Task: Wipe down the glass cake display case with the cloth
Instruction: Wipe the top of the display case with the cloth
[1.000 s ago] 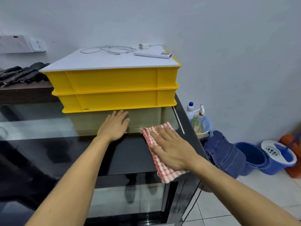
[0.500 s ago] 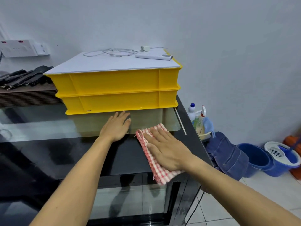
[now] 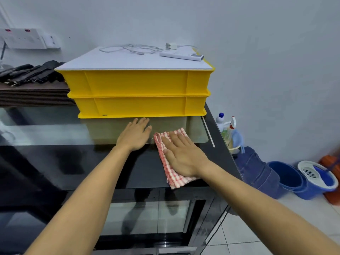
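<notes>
**Flat-palm wiping on the top pane of the display case**

The right hand [image 3: 181,156] lay flat on the red-and-white checked cloth [image 3: 172,173], fingers straight and together, pressing it against the top of the glass cake display case [image 3: 55,162]; nothing was pinched or curled around the fabric, a hold that probably spread pressure evenly over the pane. The cloth sat near the case's right end, its near corner reaching the front edge above the front glass [image 3: 147,216]. The left hand [image 3: 135,137] rested open, palm down on the top just beside the cloth, apparently bracing the body during the stroke. Two stacked yellow crates [image 3: 139,94], topped by a white board carrying a cable [image 3: 128,48], occupied the rear of the top, so only the front strip was reachable. Cleaning bottles [image 3: 226,124] and a blue mop bucket [image 3: 312,181] stood on the floor to the right.
</notes>
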`<state>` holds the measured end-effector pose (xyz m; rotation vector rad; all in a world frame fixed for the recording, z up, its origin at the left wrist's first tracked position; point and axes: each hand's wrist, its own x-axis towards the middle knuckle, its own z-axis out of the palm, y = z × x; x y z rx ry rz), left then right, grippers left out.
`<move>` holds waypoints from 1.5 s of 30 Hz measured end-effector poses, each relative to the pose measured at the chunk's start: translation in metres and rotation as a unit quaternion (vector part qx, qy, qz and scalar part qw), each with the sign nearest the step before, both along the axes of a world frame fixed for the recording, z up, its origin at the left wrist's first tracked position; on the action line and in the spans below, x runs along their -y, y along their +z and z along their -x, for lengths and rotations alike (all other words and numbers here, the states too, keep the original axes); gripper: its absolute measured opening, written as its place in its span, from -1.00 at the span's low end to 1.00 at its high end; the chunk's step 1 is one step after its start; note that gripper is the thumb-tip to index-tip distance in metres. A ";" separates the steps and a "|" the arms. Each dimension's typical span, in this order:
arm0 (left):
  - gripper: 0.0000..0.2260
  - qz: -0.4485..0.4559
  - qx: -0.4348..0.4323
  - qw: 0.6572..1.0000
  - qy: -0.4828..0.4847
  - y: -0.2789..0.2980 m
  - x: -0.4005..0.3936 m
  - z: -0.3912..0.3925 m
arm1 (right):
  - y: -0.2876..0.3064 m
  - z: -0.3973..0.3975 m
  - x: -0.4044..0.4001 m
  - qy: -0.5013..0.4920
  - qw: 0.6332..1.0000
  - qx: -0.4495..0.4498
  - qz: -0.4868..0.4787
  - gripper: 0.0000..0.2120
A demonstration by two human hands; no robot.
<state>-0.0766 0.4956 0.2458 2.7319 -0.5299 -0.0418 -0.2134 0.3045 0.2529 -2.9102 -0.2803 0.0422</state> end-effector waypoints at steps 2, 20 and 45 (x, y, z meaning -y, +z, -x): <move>-0.47 0.003 0.005 1.000 0.001 0.001 0.001 0.000 | 0.000 0.039 0.017 0.038 0.999 0.005 0.004 -0.45; -0.46 -0.036 0.015 0.999 0.004 -0.003 0.003 -0.003 | 0.002 0.034 0.035 0.063 0.998 0.002 0.021 -0.46; -0.47 -0.026 0.008 1.000 0.007 -0.001 0.005 0.000 | 0.002 -0.049 0.100 -0.089 0.995 -0.028 0.033 -0.40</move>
